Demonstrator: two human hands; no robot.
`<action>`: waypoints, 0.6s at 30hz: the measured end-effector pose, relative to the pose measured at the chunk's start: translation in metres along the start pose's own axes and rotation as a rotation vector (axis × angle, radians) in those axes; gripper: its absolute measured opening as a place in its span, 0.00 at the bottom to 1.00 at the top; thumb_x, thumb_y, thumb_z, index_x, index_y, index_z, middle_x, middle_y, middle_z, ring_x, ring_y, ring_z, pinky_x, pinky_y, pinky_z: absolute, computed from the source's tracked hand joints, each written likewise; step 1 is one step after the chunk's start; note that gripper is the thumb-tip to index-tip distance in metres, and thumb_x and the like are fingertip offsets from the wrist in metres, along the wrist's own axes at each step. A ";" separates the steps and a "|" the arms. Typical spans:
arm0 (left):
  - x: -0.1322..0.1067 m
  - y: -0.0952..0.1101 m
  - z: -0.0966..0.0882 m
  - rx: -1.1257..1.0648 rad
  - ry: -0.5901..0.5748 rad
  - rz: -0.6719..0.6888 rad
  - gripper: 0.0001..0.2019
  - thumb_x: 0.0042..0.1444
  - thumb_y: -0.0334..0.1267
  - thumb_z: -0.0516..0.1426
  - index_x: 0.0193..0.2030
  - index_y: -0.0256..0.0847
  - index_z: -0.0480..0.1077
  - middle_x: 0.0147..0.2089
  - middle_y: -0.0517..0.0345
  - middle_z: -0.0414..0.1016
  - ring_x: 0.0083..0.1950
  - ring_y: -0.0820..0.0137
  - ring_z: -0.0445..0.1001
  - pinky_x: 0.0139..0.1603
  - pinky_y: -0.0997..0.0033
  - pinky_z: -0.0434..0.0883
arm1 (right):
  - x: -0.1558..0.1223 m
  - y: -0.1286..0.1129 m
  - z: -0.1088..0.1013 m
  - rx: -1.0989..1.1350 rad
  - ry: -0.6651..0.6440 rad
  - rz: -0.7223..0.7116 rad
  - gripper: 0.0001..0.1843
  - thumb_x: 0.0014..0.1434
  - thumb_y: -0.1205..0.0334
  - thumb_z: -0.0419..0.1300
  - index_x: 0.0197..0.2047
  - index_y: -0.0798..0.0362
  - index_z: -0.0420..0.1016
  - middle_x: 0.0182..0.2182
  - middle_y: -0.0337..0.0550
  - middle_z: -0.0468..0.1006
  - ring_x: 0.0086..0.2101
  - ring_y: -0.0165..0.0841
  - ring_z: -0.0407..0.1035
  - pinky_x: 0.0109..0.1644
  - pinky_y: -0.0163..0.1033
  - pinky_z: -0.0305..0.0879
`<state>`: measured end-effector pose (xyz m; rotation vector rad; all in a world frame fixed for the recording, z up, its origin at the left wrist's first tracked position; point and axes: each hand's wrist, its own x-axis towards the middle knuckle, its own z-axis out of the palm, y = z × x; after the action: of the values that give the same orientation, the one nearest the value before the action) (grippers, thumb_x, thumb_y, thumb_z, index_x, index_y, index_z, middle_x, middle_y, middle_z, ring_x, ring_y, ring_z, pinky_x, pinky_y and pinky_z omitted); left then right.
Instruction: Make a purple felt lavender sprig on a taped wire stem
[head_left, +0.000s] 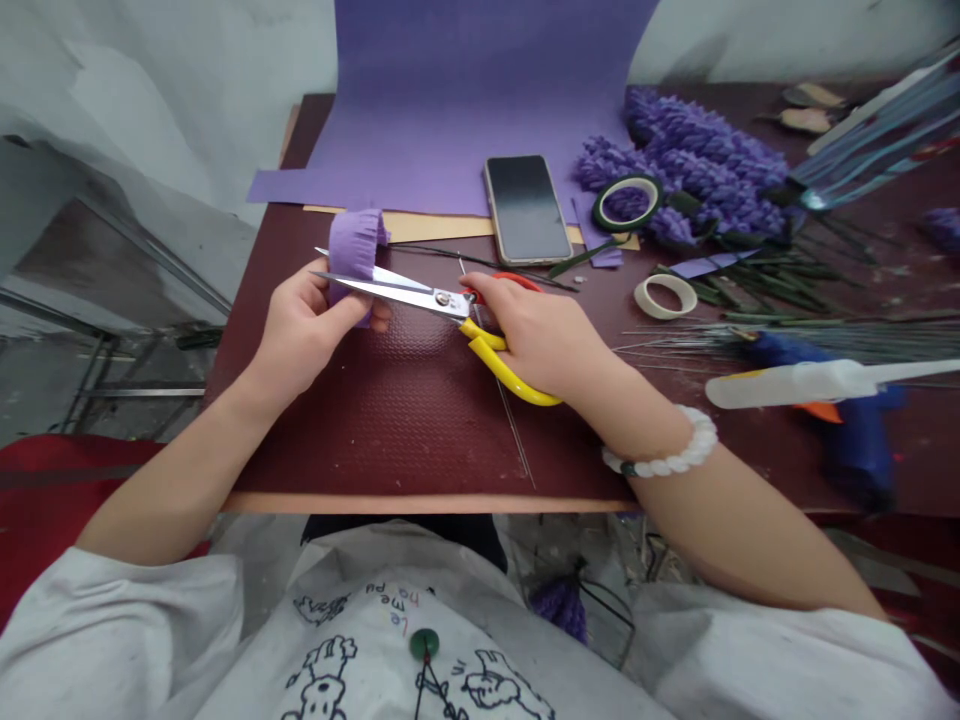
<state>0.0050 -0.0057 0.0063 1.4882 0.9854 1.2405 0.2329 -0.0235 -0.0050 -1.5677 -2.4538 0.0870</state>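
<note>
Standing by the bench [390,425], I record the following. Scissors [448,302]: in the right hand [544,335], above the bench's near half, left of its middle. Long axis slants across the bench, yellow and red handles nearer the wearer's right, tips pointing left and slightly away. Blades parted, one passing in front of the purple strip [352,240], the other behind it; both tips emerge beyond its left edge.

Strip: pinched at its lower end between thumb and fingers of the left hand [296,325]. It rises from the grip and bends over at the top, toward the right; fringe cuts visible along an edge. Cannot tell whether the left thumb touches the near blade.

Hands apart from each other, the right wrapped around the handles.

Beyond the scissors: phone [529,210], its long axis running mostly away from the wearer, resting partly on a large purple sheet [480,100]. Thin wires [517,435] lie beneath the handles.
</note>
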 end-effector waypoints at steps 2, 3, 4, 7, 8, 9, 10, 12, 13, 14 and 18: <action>-0.001 0.002 0.000 0.000 0.006 -0.006 0.02 0.50 0.30 0.60 0.31 0.38 0.70 0.26 0.61 0.75 0.28 0.72 0.75 0.36 0.69 0.74 | 0.000 0.000 0.000 -0.001 0.006 0.002 0.29 0.61 0.54 0.47 0.62 0.59 0.61 0.54 0.56 0.73 0.43 0.45 0.71 0.35 0.42 0.61; -0.001 0.004 0.001 0.002 0.009 -0.014 0.02 0.50 0.30 0.60 0.31 0.38 0.70 0.27 0.60 0.75 0.29 0.72 0.75 0.37 0.68 0.75 | 0.000 0.000 0.000 0.000 0.009 0.003 0.30 0.60 0.53 0.47 0.62 0.59 0.61 0.54 0.55 0.73 0.43 0.45 0.71 0.35 0.42 0.60; -0.002 0.005 0.001 0.005 0.015 -0.020 0.02 0.50 0.30 0.60 0.31 0.38 0.71 0.27 0.60 0.75 0.29 0.72 0.75 0.37 0.67 0.75 | 0.000 0.000 0.000 0.002 0.013 0.004 0.30 0.60 0.53 0.47 0.62 0.59 0.61 0.54 0.55 0.74 0.43 0.45 0.72 0.35 0.42 0.60; -0.003 0.006 0.001 0.022 0.044 -0.022 0.03 0.50 0.32 0.62 0.31 0.38 0.72 0.28 0.59 0.75 0.30 0.70 0.76 0.39 0.64 0.75 | -0.001 0.001 0.000 0.004 0.022 0.003 0.30 0.60 0.53 0.47 0.61 0.59 0.62 0.53 0.55 0.74 0.43 0.45 0.72 0.35 0.41 0.59; -0.003 0.006 0.001 0.029 0.056 -0.017 0.02 0.50 0.32 0.62 0.31 0.38 0.72 0.28 0.59 0.76 0.30 0.70 0.76 0.40 0.64 0.75 | -0.001 0.001 0.000 0.004 0.024 0.004 0.30 0.59 0.53 0.47 0.61 0.59 0.62 0.53 0.55 0.75 0.43 0.45 0.72 0.35 0.41 0.59; -0.003 0.005 0.000 0.036 0.069 -0.011 0.02 0.50 0.33 0.62 0.31 0.39 0.73 0.28 0.59 0.76 0.30 0.70 0.76 0.40 0.64 0.75 | 0.000 0.002 0.000 0.004 0.025 0.004 0.30 0.59 0.54 0.47 0.61 0.59 0.62 0.53 0.55 0.75 0.43 0.45 0.72 0.35 0.41 0.59; -0.003 0.005 0.000 0.041 0.081 -0.004 0.03 0.50 0.34 0.62 0.30 0.39 0.73 0.28 0.59 0.76 0.30 0.70 0.76 0.40 0.64 0.75 | 0.000 0.002 -0.001 0.005 0.025 0.004 0.30 0.59 0.54 0.47 0.61 0.59 0.62 0.52 0.54 0.75 0.43 0.45 0.72 0.35 0.41 0.59; -0.003 0.003 0.000 0.048 0.096 -0.002 0.03 0.51 0.35 0.63 0.30 0.39 0.73 0.29 0.59 0.76 0.31 0.70 0.77 0.41 0.64 0.75 | 0.000 0.002 -0.001 0.012 0.026 0.002 0.30 0.59 0.54 0.47 0.61 0.58 0.62 0.52 0.53 0.75 0.43 0.45 0.72 0.35 0.41 0.60; -0.003 0.003 0.000 0.043 0.097 -0.001 0.04 0.51 0.36 0.63 0.31 0.39 0.74 0.29 0.59 0.76 0.31 0.70 0.77 0.40 0.65 0.75 | 0.000 0.003 -0.001 0.015 0.025 -0.001 0.30 0.59 0.53 0.47 0.61 0.58 0.62 0.53 0.53 0.75 0.43 0.45 0.72 0.35 0.41 0.60; -0.003 0.002 -0.001 0.033 0.094 0.000 0.04 0.51 0.37 0.63 0.32 0.39 0.74 0.29 0.59 0.76 0.31 0.70 0.77 0.40 0.65 0.76 | 0.000 0.003 -0.001 0.018 0.026 -0.003 0.30 0.59 0.53 0.47 0.61 0.58 0.62 0.52 0.53 0.75 0.43 0.45 0.72 0.35 0.41 0.60; -0.002 0.002 -0.003 0.019 0.064 -0.007 0.06 0.51 0.40 0.64 0.33 0.41 0.73 0.29 0.59 0.77 0.34 0.68 0.78 0.41 0.64 0.77 | -0.001 0.002 -0.001 0.016 0.032 -0.008 0.30 0.59 0.53 0.47 0.61 0.59 0.63 0.51 0.53 0.76 0.43 0.45 0.72 0.35 0.41 0.59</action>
<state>0.0023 -0.0073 0.0085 1.4664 1.0465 1.2840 0.2352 -0.0232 -0.0048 -1.5402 -2.4292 0.0793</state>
